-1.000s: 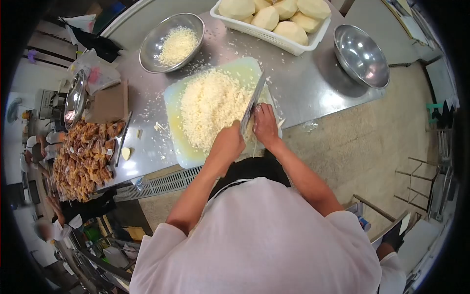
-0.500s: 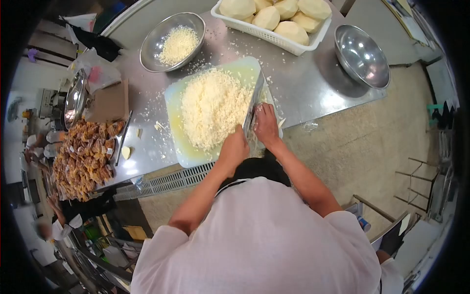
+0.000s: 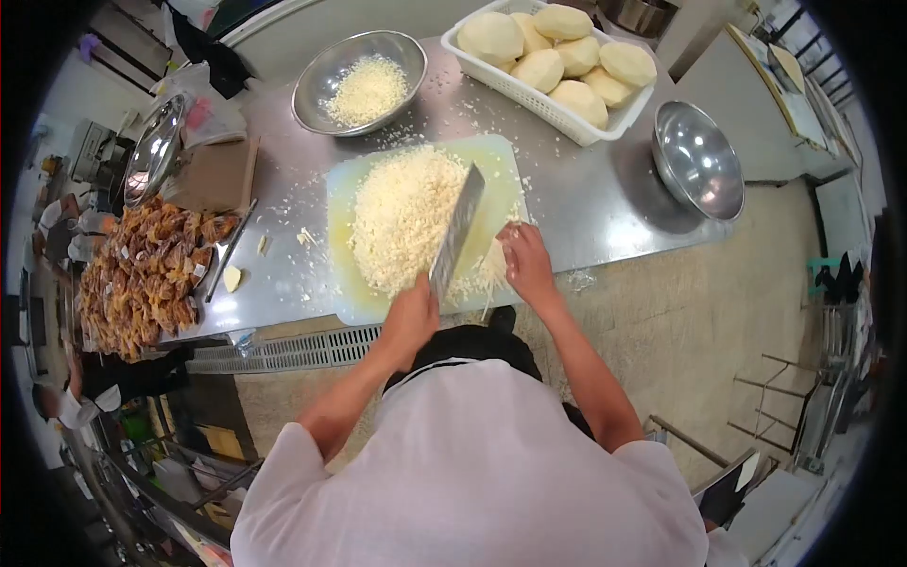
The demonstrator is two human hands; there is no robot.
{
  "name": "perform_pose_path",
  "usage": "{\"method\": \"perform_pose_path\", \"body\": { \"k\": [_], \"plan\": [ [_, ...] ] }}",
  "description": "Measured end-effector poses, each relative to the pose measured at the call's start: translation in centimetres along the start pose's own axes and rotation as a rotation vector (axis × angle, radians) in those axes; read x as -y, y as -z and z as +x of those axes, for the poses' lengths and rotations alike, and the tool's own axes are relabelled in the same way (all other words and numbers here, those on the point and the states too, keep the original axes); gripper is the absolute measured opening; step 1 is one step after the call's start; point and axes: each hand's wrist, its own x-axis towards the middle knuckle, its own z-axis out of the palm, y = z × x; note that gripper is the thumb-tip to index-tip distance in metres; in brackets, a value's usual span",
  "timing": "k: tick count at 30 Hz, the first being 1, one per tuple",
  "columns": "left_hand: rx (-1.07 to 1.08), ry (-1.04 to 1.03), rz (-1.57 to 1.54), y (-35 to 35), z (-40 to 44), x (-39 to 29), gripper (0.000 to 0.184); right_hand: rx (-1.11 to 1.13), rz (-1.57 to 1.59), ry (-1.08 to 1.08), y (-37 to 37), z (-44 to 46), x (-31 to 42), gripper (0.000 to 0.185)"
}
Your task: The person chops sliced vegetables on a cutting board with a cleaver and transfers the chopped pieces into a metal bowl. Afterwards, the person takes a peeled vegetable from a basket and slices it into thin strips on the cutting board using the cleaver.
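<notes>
My left hand [image 3: 410,312] is wrapped round the handle of a cleaver [image 3: 459,225]. The broad blade stands against the right side of a heap of finely chopped pale-yellow vegetable [image 3: 404,219]. Under the heap is a pale green-white cutting board [image 3: 351,300]. At the board's right edge my right hand [image 3: 529,265] has its fingers bent and drawn together, beside a small pile of thin pale shreds [image 3: 491,266]. What lies inside those fingers is hidden.
Behind the board are a steel bowl of chopped bits [image 3: 368,90] and a white basket [image 3: 529,102] of peeled vegetables. A steel bowl [image 3: 699,161] stands right. Wrapped brown packets [image 3: 151,279], a dark rod [image 3: 230,250] and a cardboard box [image 3: 213,175] are left. People stand far left.
The cleaver has moved left, away from my right hand, to the side of the heap. A gap of bare board now shows between blade and right hand. The view has shifted slightly.
</notes>
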Motion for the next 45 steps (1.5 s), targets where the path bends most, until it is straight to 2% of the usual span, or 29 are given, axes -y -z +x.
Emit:
{"method": "perform_pose_path", "body": {
  "k": [3, 5, 6, 8, 9, 12, 14, 18, 20, 21, 23, 26, 28, 30, 32, 33, 36, 37, 39, 41, 43, 44, 45],
  "plan": [
    [0.055, -0.075, -0.074, -0.8, -1.4, 4.4, 0.018, 0.138, -0.019, 0.093, 2.6, -0.5, 0.9, 0.034],
    [0.113, -0.044, -0.111, 1.1, -0.6, 7.5, 0.018, 0.369, -0.078, 0.206, 3.9, -0.9, 1.6, 0.039],
    [0.077, -0.021, 0.008, 2.7, 0.4, 7.5, 0.015, 0.39, -0.073, 0.221, 3.9, -1.4, 1.4, 0.039],
    [-0.051, -0.149, 0.177, 4.7, 2.0, 7.5, 0.016, 0.571, -0.138, 0.282, 3.5, -2.1, 0.6, 0.037],
    [-0.071, -0.137, 0.166, 5.6, 1.6, 6.7, 0.016, 0.584, -0.141, 0.304, 3.2, -2.1, 0.5, 0.037],
    [-0.072, -0.135, 0.274, 7.6, 1.1, 3.6, 0.012, 0.58, -0.165, 0.322, 2.6, -2.1, -0.1, 0.032],
    [-0.171, -0.089, 0.241, 7.7, 0.7, 3.2, 0.011, 0.534, -0.096, 0.286, 2.2, -2.2, -0.5, 0.026],
    [-0.202, -0.11, 0.359, 6.6, 3.8, 8.1, 0.013, 0.474, -0.105, 0.303, 0.8, -2.1, -0.9, 0.02],
    [-0.105, -0.087, 0.333, 9.1, 4.4, 6.8, 0.02, 0.278, -0.085, 0.274, -0.5, -1.7, -1.5, 0.018],
    [-0.092, -0.076, 0.3, 10.1, 3.6, 5.3, 0.02, 0.283, -0.085, 0.269, -0.9, -1.9, -1.4, 0.018],
    [-0.148, -0.018, 0.272, 8.9, 2.9, 4.8, 0.018, 0.115, -0.09, 0.13, -2.2, -1.0, -1.1, 0.017],
    [-0.188, 0.028, 0.291, 7.4, 3.4, 7.1, 0.013, 0.082, -0.141, 0.192, -2.3, 0.0, 0.5, 0.013],
    [-0.086, 0.001, 0.31, 8.6, 4.1, 7.6, 0.016, 0.082, -0.152, 0.233, -2.1, 0.9, 0.9, 0.011],
    [-0.092, -0.015, 0.27, 9.6, 3.1, 7.0, 0.018, 0.076, -0.167, 0.261, -1.9, 1.8, 1.2, 0.01],
    [-0.19, 0.051, 0.141, 10.2, 2.0, 5.6, 0.017, 0.004, -0.081, 0.219, -2.0, 3.7, 1.0, 0.017],
    [-0.197, 0.055, 0.141, 9.6, 2.3, 6.6, 0.017, 0.056, -0.024, 0.184, -2.2, 4.7, 0.3, 0.026],
    [-0.163, 0.038, 0.235, 8.3, 3.2, 10.0, 0.014, 0.051, 0.02, 0.118, -3.8, 8.4, -1.2, 0.035],
    [-0.17, -0.007, 0.209, 9.1, 3.4, 10.6, 0.013, 0.117, -0.01, 0.067, -4.4, 9.7, -2.5, 0.043],
    [-0.17, -0.06, 0.185, 10.2, 3.5, 11.0, 0.012, 0.1, -0.02, 0.044, -6.5, 11.5, -6.7, 0.045],
    [-0.288, -0.056, 0.214, 12.2, 3.2, 11.2, 0.014, 0.082, -0.013, 0.027, -9.8, 13.3, -9.5, 0.047],
    [-0.311, -0.063, 0.297, 13.4, 4.7, 13.0, 0.013, 0.218, -0.385, 0.134, -12.0, 14.3, -10.2, 0.048],
    [-0.33, -0.068, 0.371, 13.9, 5.9, 13.9, 0.013, 0.215, -0.385, 0.139, -12.8, 14.5, -9.8, 0.048],
    [-0.326, -0.041, 0.428, 14.1, 7.5, 15.0, 0.018, 0.273, -0.077, 0.026, -13.8, 14.8, -7.8, 0.045]
  ]
}}
